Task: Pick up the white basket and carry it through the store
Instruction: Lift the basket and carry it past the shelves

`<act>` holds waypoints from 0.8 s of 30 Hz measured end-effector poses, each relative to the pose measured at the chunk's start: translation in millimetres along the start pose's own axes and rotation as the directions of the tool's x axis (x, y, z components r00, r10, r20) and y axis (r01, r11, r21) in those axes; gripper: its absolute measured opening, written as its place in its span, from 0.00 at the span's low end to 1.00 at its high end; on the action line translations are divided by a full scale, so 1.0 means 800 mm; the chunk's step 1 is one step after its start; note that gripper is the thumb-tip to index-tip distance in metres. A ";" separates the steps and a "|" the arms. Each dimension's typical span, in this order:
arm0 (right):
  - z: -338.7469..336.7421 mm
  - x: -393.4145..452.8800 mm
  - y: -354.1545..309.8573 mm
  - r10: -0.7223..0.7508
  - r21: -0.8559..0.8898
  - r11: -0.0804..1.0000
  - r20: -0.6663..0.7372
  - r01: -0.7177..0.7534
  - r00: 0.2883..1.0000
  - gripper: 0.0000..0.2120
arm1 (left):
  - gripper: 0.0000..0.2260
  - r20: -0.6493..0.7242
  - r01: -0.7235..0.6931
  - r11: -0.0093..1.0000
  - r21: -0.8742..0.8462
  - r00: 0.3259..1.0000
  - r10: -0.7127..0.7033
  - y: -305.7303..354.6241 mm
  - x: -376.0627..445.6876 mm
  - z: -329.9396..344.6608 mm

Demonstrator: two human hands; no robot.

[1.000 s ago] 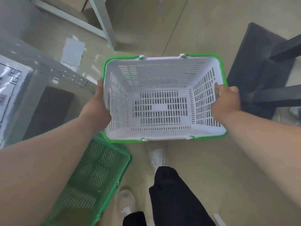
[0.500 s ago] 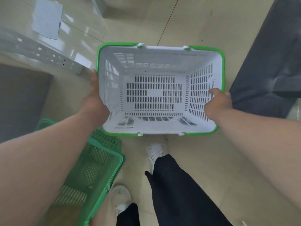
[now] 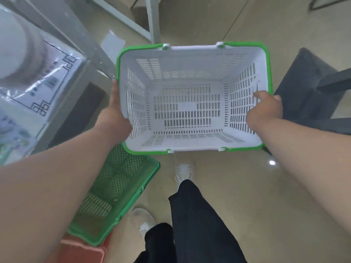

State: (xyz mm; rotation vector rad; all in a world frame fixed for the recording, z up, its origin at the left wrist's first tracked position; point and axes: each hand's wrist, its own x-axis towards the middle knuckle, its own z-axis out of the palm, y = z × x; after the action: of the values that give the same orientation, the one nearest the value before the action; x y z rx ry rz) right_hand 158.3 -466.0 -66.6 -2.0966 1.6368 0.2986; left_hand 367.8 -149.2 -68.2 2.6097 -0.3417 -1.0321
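The white basket (image 3: 190, 59) has slotted walls and a green rim, and it is empty. I hold it up in front of me, above the floor. My left hand (image 3: 114, 118) grips its left side wall from outside. My right hand (image 3: 266, 111) grips the right wall, thumb inside and fingers over the rim. Both handles lie folded down along the rim.
A green basket (image 3: 117, 188) sits on the floor at lower left, on a red one (image 3: 81, 251). A metal shelf frame (image 3: 79, 40) with wrapped goods stands to the left. A dark stand (image 3: 311, 88) is at right. My legs and white shoes (image 3: 183, 171) are below.
The view tilted back up and the shelf with wrapped goods came into sight at left. The basket stays gripped by both hands, a little farther from the floor baskets.
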 end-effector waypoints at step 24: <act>0.176 -0.354 -0.194 -0.621 -0.206 0.676 0.358 0.708 0.697 0.36 | 0.48 -0.134 0.424 0.796 -0.431 0.843 -0.521 -0.440 -0.373 0.036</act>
State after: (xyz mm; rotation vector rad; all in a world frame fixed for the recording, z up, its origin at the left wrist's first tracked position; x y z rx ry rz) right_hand 246.4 -126.3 -30.2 -2.6090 0.5915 0.5929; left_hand 172.3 268.4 -33.9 2.4514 0.5649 -0.7863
